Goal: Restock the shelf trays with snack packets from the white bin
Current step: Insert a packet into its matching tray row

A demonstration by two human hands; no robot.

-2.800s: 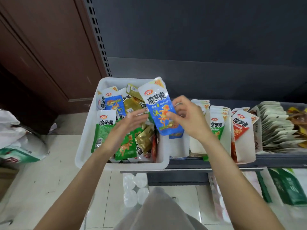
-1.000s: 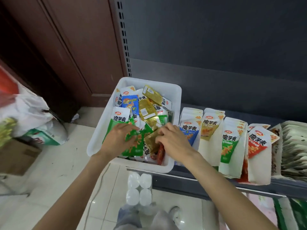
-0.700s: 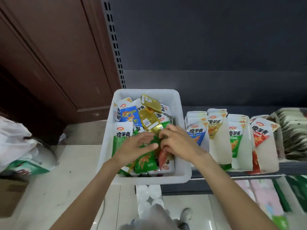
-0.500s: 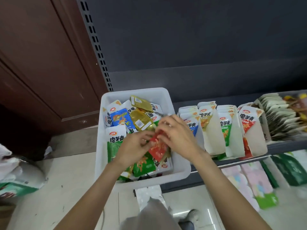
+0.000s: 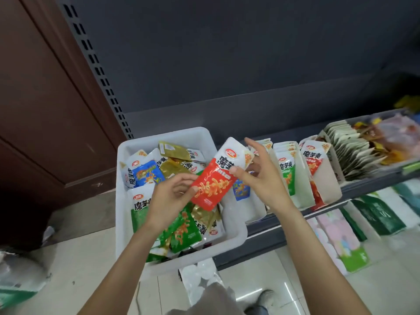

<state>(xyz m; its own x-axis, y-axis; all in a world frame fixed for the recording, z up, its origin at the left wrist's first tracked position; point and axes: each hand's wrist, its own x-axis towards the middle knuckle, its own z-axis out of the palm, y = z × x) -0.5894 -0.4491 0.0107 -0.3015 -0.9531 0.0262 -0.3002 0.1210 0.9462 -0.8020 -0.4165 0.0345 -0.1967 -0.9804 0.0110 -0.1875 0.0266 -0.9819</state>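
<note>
we hold a red snack packet (image 5: 214, 178) tilted above the white bin (image 5: 127, 178), between both hands. our left hand (image 5: 169, 200) pinches its lower edge; our right hand (image 5: 259, 178) presses a thumb on its upper part, fingers spread. shelf trays (image 5: 327, 187) stand just right.

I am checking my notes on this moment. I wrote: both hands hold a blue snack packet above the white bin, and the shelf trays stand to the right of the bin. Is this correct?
Not quite: the packet is red and white, not blue, as the head view shows. The left hand and right hand do hold it above the white bin, and the shelf trays do stand to the bin's right.
</note>
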